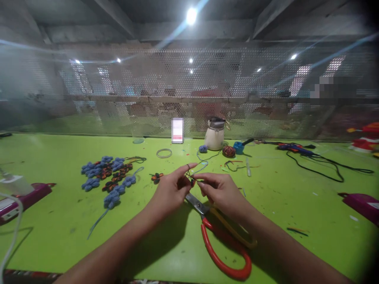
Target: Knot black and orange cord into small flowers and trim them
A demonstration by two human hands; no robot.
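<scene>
Dark yarn (192, 181) runs between my two hands at the middle of the table. My left hand (174, 187) pinches a small dark yarn piece, with a strand looped round its raised index finger. Close against it, my right hand (220, 191) is closed in a pinch at the same piece; any thin tool in its fingers is too small to make out. Scissors (226, 252) with red handles lie beneath my hands, partly covered by the right one. A dark red and orange yarn flower (156, 177) rests just left of my left hand.
Several blue yarn flowers (112, 197) lie at the left. Behind stand a phone (177, 130), a jar (215, 136), a yarn ball (229, 151) and a blue pot (238, 148). A glue gun (296, 149) with its cord lies right. Power strips (37, 197) flank both sides.
</scene>
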